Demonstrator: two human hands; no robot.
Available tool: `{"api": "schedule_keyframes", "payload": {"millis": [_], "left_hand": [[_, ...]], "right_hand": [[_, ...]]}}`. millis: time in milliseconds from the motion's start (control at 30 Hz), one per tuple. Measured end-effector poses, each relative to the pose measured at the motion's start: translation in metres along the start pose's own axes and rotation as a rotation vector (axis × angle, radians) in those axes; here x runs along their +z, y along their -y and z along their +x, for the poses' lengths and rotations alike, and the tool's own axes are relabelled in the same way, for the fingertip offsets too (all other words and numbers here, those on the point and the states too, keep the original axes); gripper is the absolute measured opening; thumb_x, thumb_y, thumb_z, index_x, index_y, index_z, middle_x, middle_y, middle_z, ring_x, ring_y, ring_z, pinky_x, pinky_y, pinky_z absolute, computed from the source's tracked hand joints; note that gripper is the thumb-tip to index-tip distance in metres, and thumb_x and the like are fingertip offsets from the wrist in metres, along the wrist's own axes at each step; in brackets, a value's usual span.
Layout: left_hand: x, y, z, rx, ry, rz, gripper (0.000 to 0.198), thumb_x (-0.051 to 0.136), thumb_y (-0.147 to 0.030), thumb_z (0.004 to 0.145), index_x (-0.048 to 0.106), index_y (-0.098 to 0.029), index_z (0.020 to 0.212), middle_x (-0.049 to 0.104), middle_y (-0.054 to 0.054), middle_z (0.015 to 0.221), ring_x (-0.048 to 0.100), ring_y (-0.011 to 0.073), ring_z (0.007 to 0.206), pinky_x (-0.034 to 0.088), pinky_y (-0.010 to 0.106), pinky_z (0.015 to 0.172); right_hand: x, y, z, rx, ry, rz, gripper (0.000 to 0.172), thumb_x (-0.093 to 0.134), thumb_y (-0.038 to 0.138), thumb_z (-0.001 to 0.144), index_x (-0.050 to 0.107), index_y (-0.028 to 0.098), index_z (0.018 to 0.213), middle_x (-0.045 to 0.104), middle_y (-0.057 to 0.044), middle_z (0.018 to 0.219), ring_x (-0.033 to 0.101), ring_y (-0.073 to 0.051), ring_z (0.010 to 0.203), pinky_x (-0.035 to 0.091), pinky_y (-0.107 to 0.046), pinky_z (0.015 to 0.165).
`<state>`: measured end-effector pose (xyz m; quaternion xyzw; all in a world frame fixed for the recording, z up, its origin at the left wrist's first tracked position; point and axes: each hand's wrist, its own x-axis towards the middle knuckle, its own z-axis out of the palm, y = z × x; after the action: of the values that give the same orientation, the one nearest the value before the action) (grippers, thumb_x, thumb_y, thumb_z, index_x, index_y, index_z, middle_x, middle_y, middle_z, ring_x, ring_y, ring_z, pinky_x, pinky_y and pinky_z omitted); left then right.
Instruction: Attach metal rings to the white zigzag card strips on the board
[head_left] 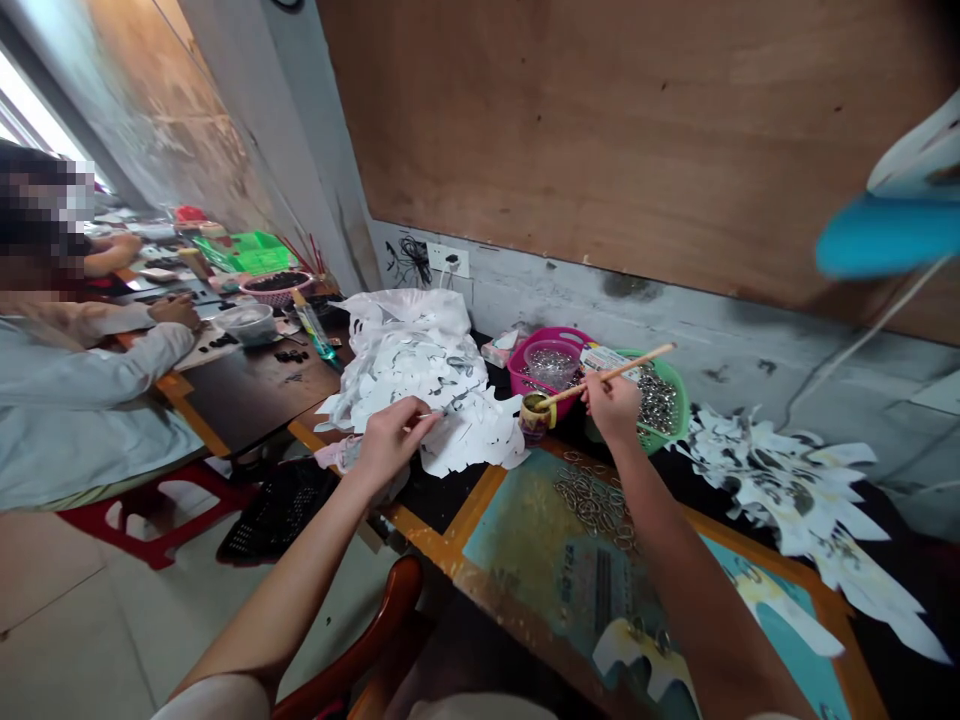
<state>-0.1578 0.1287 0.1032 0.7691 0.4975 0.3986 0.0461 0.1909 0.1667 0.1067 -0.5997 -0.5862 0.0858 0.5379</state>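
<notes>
My right hand [613, 405] is closed around a light wooden stick [637, 362], whose lower end rests in the mouth of a small jar [534, 420] with yellowish stuff on its rim. What is on the stick's tip is hidden in the jar. Over a heap of white cut-out pieces [472, 440], my left hand [394, 440] pinches the edge of a white piece between thumb and fingers. Metal rings [592, 500] lie scattered on the worn blue board [517, 520], near my right forearm. A white scalloped piece with rings [645, 655] lies toward the board's front edge.
Behind the jar stand a pink basket [517, 375] and a green basket [681, 400] of small metal parts. More white cut-outs [795, 490] are piled at right. A blue fan blade [877, 235] hangs upper right. A co-worker's sleeve [82, 370] shows at the left table.
</notes>
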Motion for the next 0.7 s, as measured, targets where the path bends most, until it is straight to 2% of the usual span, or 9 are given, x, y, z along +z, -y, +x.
{"api": "schedule_keyframes", "payload": {"millis": [67,133,200,267,367,467,533,600,700], "left_hand": [[-0.006,-0.033,-0.005,-0.028,-0.039,-0.173,0.021,0.061,-0.041,0.086,0.056,-0.021,0.083,0.063,-0.001,0.067,0.059,0.0126,0.058,0.046,0.022,0.056],[-0.001,-0.064,-0.01,-0.105,0.049,-0.44,0.021,0.059,-0.04,0.088,0.052,-0.021,0.086,0.06,-0.003,0.061,0.061,0.0122,0.052,0.046,0.021,0.05],[0.015,-0.086,-0.015,-0.22,0.182,-0.706,0.023,0.056,-0.043,0.089,0.047,-0.022,0.092,0.054,-0.007,0.054,0.061,0.0131,0.046,0.044,0.019,0.043],[0.043,-0.094,-0.019,-0.299,0.326,-0.847,0.027,0.053,-0.045,0.09,0.045,-0.021,0.099,0.053,-0.008,0.052,0.062,0.0144,0.043,0.044,0.019,0.041],[0.094,-0.083,-0.026,-0.288,0.548,-0.834,0.028,0.049,-0.042,0.091,0.047,-0.018,0.107,0.057,-0.005,0.063,0.066,0.0144,0.051,0.05,0.021,0.047],[0.14,-0.058,-0.03,-0.262,0.646,-0.694,0.021,0.048,-0.03,0.09,0.056,-0.013,0.1,0.057,-0.002,0.06,0.068,0.015,0.057,0.051,0.021,0.054],[0.159,-0.042,-0.031,-0.269,0.649,-0.627,0.018,0.049,-0.024,0.088,0.058,-0.013,0.1,0.056,-0.002,0.057,0.066,0.0138,0.055,0.049,0.021,0.055],[0.17,-0.032,-0.031,-0.262,0.62,-0.55,0.017,0.051,-0.019,0.086,0.06,-0.013,0.099,0.056,-0.003,0.06,0.063,0.0118,0.053,0.048,0.021,0.056],[0.173,-0.028,-0.032,-0.223,0.508,-0.426,0.018,0.055,-0.015,0.082,0.061,-0.014,0.098,0.062,0.004,0.086,0.061,0.0095,0.058,0.05,0.025,0.065]], "right_hand": [[-0.009,-0.003,-0.008,0.098,-0.083,0.185,0.036,0.053,0.045,0.087,0.066,0.015,0.069,0.058,-0.001,0.051,0.049,-0.012,0.039,0.041,-0.024,0.041],[-0.015,-0.006,-0.016,0.19,-0.145,0.325,0.031,0.057,0.042,0.083,0.066,0.015,0.07,0.055,0.002,0.048,0.045,-0.01,0.035,0.038,-0.022,0.035],[-0.021,-0.01,-0.025,0.264,-0.195,0.433,0.027,0.059,0.038,0.08,0.066,0.015,0.067,0.053,0.003,0.045,0.042,-0.008,0.033,0.035,-0.021,0.031],[-0.029,-0.014,-0.034,0.331,-0.22,0.544,0.023,0.062,0.035,0.077,0.065,0.015,0.065,0.051,0.004,0.043,0.04,-0.007,0.032,0.031,-0.019,0.029],[-0.044,-0.019,-0.049,0.413,-0.235,0.649,0.023,0.061,0.033,0.074,0.063,0.015,0.061,0.047,0.005,0.041,0.036,-0.006,0.031,0.027,-0.018,0.027],[-0.061,-0.021,-0.068,0.432,-0.223,0.728,0.023,0.059,0.031,0.075,0.063,0.014,0.06,0.045,0.005,0.039,0.036,-0.006,0.031,0.026,-0.017,0.029],[-0.071,-0.021,-0.081,0.423,-0.211,0.799,0.021,0.059,0.03,0.075,0.063,0.014,0.061,0.045,0.005,0.039,0.037,-0.007,0.031,0.027,-0.018,0.029],[-0.078,-0.022,-0.095,0.414,-0.212,0.842,0.02,0.06,0.029,0.075,0.064,0.014,0.061,0.045,0.005,0.039,0.037,-0.007,0.031,0.027,-0.018,0.03],[-0.081,-0.024,-0.116,0.41,-0.222,0.853,0.02,0.059,0.028,0.076,0.064,0.015,0.062,0.046,0.005,0.04,0.038,-0.007,0.032,0.029,-0.019,0.032]]}}
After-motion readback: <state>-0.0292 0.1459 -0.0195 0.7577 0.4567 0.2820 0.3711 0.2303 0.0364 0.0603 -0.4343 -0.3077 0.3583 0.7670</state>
